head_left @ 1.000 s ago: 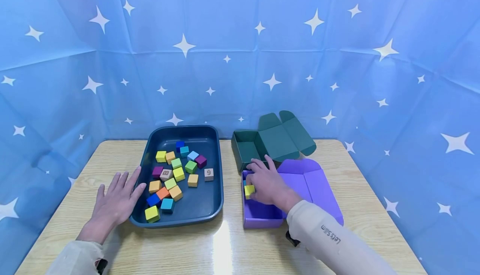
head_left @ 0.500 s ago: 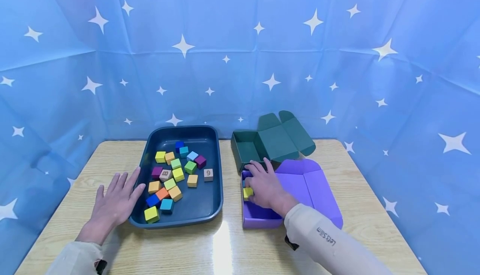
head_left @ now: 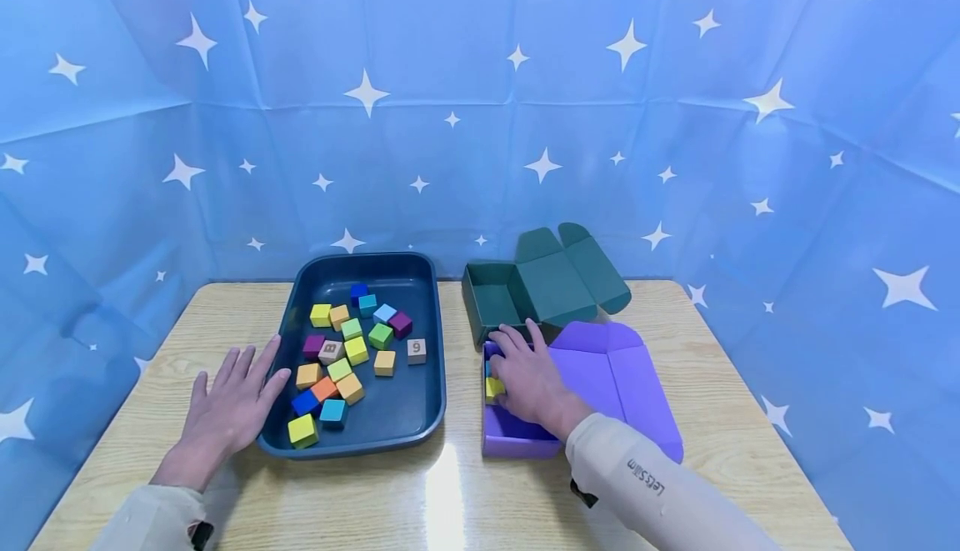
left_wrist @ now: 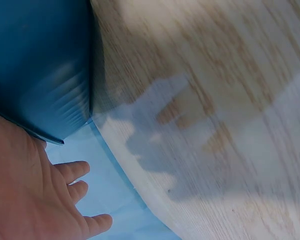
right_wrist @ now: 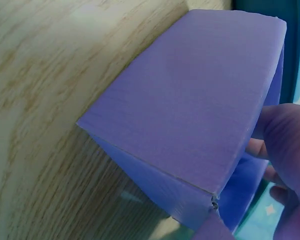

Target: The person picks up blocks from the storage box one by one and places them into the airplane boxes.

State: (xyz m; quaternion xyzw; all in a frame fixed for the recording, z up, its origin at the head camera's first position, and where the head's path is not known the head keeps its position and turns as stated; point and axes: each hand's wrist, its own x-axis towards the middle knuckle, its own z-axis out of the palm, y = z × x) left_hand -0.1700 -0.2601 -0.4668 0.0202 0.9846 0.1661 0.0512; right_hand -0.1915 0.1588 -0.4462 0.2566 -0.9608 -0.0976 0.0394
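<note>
My right hand (head_left: 531,383) reaches into the open purple box (head_left: 521,448), and its fingers grip a yellow cube (head_left: 492,390) by the left inner wall. A sliver of a blue block (head_left: 487,369) shows just behind that cube. In the right wrist view, fingers (right_wrist: 259,148) dip past the purple box's edge, and the cube is hidden there. With fingers spread and straight, my left hand (head_left: 228,413) lies at the left rim of a dark blue tray (head_left: 420,409). Several coloured wooden cubes (head_left: 350,388) are scattered in the tray, some lettered or numbered.
An open dark green box (head_left: 495,305) stands right behind the purple one, its lid (head_left: 562,280) folded out to the right. The purple lid (head_left: 618,376) also lies to the right, under my forearm. A starry blue cloth (head_left: 480,117) surrounds the wooden table (head_left: 375,501).
My right hand has shifted slightly left and down with the yellow cube, bringing it nearer the box's left wall. The left hand stays in place.
</note>
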